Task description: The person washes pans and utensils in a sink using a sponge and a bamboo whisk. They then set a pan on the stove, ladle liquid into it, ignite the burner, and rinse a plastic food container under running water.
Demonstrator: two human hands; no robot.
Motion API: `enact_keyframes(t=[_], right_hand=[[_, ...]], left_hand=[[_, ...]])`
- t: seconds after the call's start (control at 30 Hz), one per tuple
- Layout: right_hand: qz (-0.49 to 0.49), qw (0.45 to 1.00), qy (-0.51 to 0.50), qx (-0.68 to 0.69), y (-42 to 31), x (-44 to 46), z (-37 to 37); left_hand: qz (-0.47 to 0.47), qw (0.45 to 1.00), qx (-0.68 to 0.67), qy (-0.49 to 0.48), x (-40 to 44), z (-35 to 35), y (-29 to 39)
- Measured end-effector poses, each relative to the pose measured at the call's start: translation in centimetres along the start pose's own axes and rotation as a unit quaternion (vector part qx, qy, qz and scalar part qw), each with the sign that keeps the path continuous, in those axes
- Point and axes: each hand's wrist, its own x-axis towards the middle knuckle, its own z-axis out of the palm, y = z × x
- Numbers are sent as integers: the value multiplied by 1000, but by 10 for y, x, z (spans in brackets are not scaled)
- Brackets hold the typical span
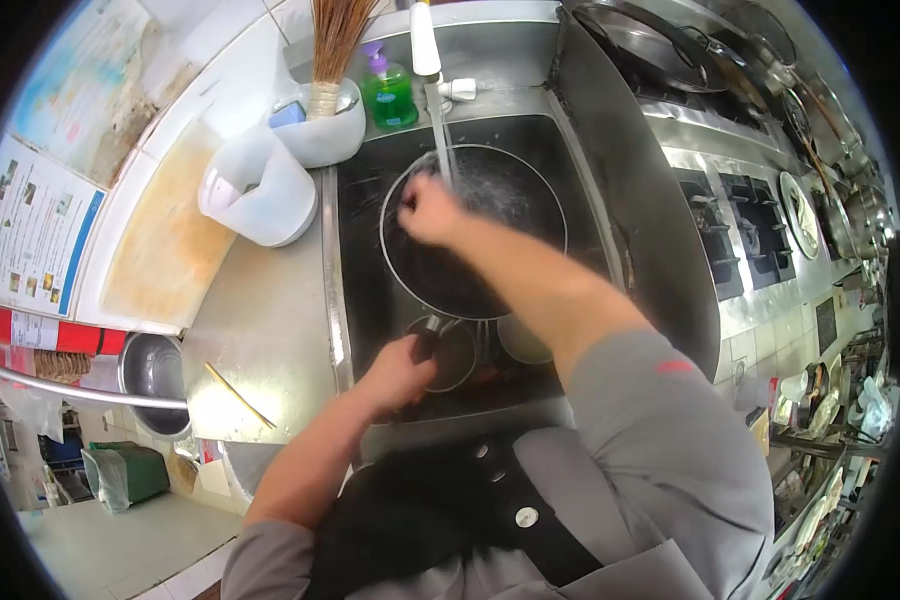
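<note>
A large round black pan (490, 270) with a pale rim lies in the sink (365, 300). Its handle (427, 338) points toward me, and my left hand (400, 372) is wrapped round it. Water runs from the white-tipped tap (425, 45) into the pan. Beside the stream, over the pan's left part, my right hand (432, 210) is closed on something dark and blurred that I cannot make out. Below the pan, round items (525, 340) lie partly hidden in the sink.
Behind the sink stand a green soap bottle (390, 95) and a white tub (335, 135) holding a brush. A white container (260, 190) and a thin stick (240, 395) are on the left counter. Gas burners (750, 235) and a wok (650, 45) lie right.
</note>
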Motion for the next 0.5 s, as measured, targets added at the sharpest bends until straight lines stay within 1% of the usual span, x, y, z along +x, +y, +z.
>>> enact_keyframes(t=[0.03,0.07,0.1,0.13,0.17,0.2,0.23,0.27,0.33,0.37,0.4,0.43,0.47,0.5], right_hand=[[-41,992,-112,43,-8,-9,13],[-87,979,-180,49,-4,-33,23],[-117,958,-259,24,-4,-60,10],[-159,910,-376,-64,12,-65,-2],[-183,869,-427,-174,25,-62,-17],[-158,846,-446,-246,38,-55,-33],[-93,846,-398,-343,50,-43,-44],[-1,880,-363,-305,72,-15,-46],[70,963,-161,-204,74,14,-61],[102,977,-100,-160,74,40,-49],[112,983,-137,-55,55,46,-52],[186,982,-41,21,34,45,-29],[-13,983,-95,-159,24,40,-9],[-217,916,-66,-332,14,34,11]], left_hand=[[5,1000,8,-3,4,1,-1],[1,1000,-30,1,7,-1,-7],[-1,998,-68,7,10,-6,-15],[-2,994,-108,13,10,-9,-20],[-6,993,-119,16,7,-12,-22],[-11,992,-128,18,3,-15,-23],[-15,990,-136,17,1,-15,-23],[-17,993,-118,11,-1,-14,-23],[-21,997,-77,-2,-5,-11,-20],[-18,999,-48,-15,-6,-8,-13],[-23,999,-39,-17,-6,-4,-7],[-23,999,-29,-24,-3,1,0],[-25,999,-17,-33,0,5,3],[-15,1000,8,-17,10,7,-4]])
